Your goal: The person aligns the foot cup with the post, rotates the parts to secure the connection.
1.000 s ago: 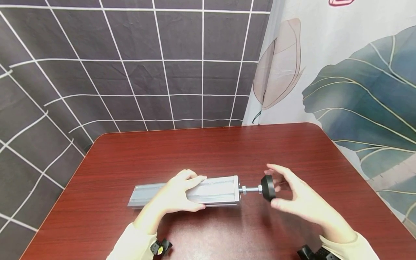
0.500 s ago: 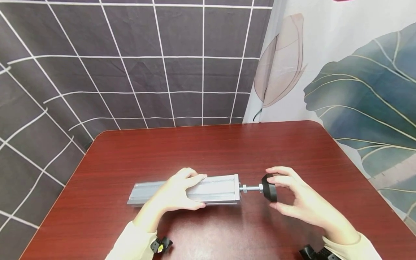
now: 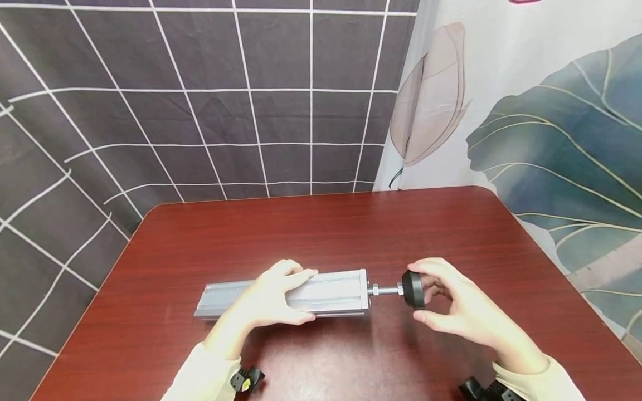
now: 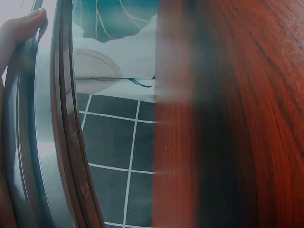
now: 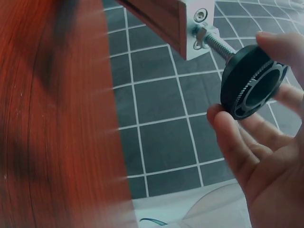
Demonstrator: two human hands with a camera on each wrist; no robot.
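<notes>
A silver aluminium extrusion [image 3: 328, 291] lies lengthwise across the head view, apparently held just above the tabletop. My left hand [image 3: 271, 298] grips it across its middle, fingers over the far side and thumb on the near side. In the left wrist view, a fingertip rests on the metal profile [image 4: 47, 118]. From its right end plate sticks a threaded rod [image 3: 387, 291] with nuts, carrying a round black levelling foot [image 3: 413, 289]. My right hand [image 3: 461, 303] pinches that foot by its rim; the right wrist view shows digits at opposite sides of the foot [image 5: 237, 85].
The red-brown wooden table [image 3: 321, 234] has rounded far corners. Behind it hangs a dark grey cloth with a white grid [image 3: 281, 117], and a leaf-patterned curtain [image 3: 551, 145] hangs at the right. A black wrist device [image 3: 247, 380] sits on the left sleeve.
My right fingers have shifted around the levelling foot's rim, extending over it and then drawing back. The left hand and the extrusion stay nearly where they were.
</notes>
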